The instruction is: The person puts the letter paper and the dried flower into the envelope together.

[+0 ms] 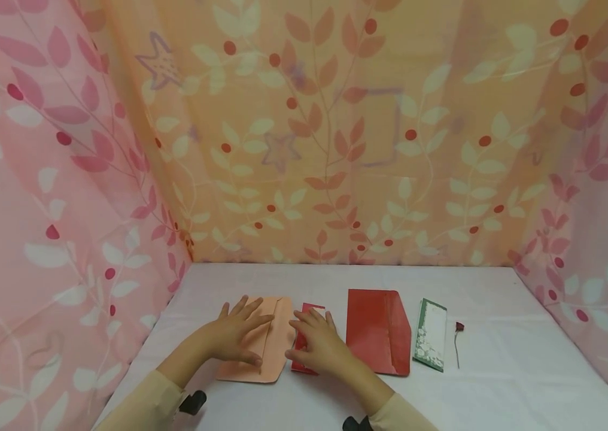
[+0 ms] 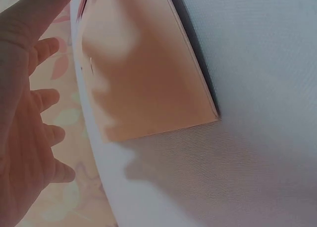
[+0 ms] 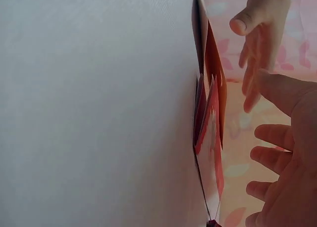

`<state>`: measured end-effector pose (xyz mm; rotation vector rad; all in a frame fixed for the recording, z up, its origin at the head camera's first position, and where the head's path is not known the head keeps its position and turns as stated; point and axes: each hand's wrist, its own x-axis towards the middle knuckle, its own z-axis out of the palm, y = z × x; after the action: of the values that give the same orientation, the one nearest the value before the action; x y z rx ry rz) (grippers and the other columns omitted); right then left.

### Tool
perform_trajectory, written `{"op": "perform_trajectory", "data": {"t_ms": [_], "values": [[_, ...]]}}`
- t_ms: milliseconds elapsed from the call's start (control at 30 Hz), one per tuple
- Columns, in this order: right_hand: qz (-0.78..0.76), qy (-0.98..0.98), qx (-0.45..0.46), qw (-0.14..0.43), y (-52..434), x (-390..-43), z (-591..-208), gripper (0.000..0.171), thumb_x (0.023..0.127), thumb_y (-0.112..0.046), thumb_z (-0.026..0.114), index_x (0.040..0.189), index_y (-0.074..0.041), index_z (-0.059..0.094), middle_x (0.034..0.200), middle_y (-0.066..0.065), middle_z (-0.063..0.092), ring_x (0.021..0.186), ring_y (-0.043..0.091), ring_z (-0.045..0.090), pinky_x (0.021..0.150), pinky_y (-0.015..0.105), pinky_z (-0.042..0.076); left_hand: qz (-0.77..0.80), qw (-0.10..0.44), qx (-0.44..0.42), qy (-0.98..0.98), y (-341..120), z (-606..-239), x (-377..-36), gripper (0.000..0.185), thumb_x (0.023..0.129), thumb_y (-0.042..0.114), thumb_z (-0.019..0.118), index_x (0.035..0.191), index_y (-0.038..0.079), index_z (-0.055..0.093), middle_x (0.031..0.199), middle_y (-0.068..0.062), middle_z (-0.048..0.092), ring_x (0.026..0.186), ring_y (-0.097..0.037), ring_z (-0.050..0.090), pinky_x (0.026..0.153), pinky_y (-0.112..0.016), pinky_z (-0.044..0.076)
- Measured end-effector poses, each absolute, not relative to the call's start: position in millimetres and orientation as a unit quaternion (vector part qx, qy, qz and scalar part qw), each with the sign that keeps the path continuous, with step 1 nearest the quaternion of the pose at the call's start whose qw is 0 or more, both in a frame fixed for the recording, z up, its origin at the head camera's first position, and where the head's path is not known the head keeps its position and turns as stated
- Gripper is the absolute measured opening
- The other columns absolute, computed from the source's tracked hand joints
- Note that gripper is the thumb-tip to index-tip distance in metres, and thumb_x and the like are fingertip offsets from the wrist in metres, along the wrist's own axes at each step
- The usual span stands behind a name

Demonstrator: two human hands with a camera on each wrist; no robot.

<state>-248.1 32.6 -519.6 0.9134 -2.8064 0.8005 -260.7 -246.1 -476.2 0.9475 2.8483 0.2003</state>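
Observation:
In the head view my left hand (image 1: 231,335) is spread, palm down, over a peach envelope (image 1: 277,353) whose flap side points right. The left wrist view shows the fingers straight and raised above that envelope (image 2: 153,83), casting a shadow on it. My right hand (image 1: 322,344) hovers over a small red card (image 1: 300,366) and partly covers it. Seen from the right wrist, its fingers are loosely extended with nothing between them, and the folded card (image 3: 214,123) stands a little ajar under them.
Right of the card lies a red envelope (image 1: 368,332), then a green-and-white floral card (image 1: 430,335) and a small dried red rose (image 1: 459,327) on a thin stem. A white cloth (image 1: 519,371) covers the table; patterned curtains (image 1: 336,131) enclose its back and sides.

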Motion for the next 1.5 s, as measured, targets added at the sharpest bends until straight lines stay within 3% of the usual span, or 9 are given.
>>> {"op": "perform_trajectory", "data": {"t_ms": [400, 833, 1000, 1500], "values": [[0.293, -0.914, 0.281, -0.019, 19, -251, -527, 0.066, 0.089, -0.051, 0.074, 0.144, -0.016, 0.059, 0.16, 0.004, 0.045, 0.151, 0.04, 0.031, 0.119, 0.072, 0.015, 0.056, 0.081, 0.321, 0.942, -243, -482, -269, 0.1, 0.075, 0.077, 0.071, 0.158, 0.03, 0.039, 0.17, -0.017, 0.015, 0.153, -0.054, 0.008, 0.108, -0.084, 0.015], [0.264, -0.925, 0.272, -0.018, 7, -252, -535, 0.061, 0.087, -0.051, 0.075, 0.136, -0.015, 0.066, 0.155, 0.005, 0.05, 0.149, 0.042, 0.036, 0.118, 0.073, 0.016, 0.068, 0.107, 0.313, 0.941, -242, -490, -273, 0.104, 0.069, 0.08, 0.073, 0.156, 0.031, 0.043, 0.169, -0.018, 0.02, 0.153, -0.055, 0.008, 0.108, -0.084, 0.015], [0.249, -0.929, 0.274, -0.014, 4, -251, -538, 0.057, 0.086, -0.05, 0.076, 0.133, -0.017, 0.068, 0.154, 0.006, 0.052, 0.148, 0.042, 0.037, 0.117, 0.073, 0.018, 0.059, 0.114, 0.312, 0.941, -242, -499, -277, 0.106, 0.067, 0.086, 0.067, 0.156, 0.033, 0.042, 0.17, -0.016, 0.02, 0.153, -0.055, 0.01, 0.107, -0.085, 0.016], [0.17, -0.944, 0.283, -0.004, 1, -248, -542, 0.059, 0.09, -0.053, 0.071, 0.138, -0.021, 0.063, 0.157, 0.002, 0.049, 0.149, 0.039, 0.037, 0.115, 0.075, 0.02, 0.076, 0.131, 0.311, 0.938, -240, -503, -279, 0.105, 0.065, 0.084, 0.071, 0.153, 0.034, 0.044, 0.169, -0.016, 0.023, 0.152, -0.055, 0.015, 0.104, -0.086, 0.021]]}}
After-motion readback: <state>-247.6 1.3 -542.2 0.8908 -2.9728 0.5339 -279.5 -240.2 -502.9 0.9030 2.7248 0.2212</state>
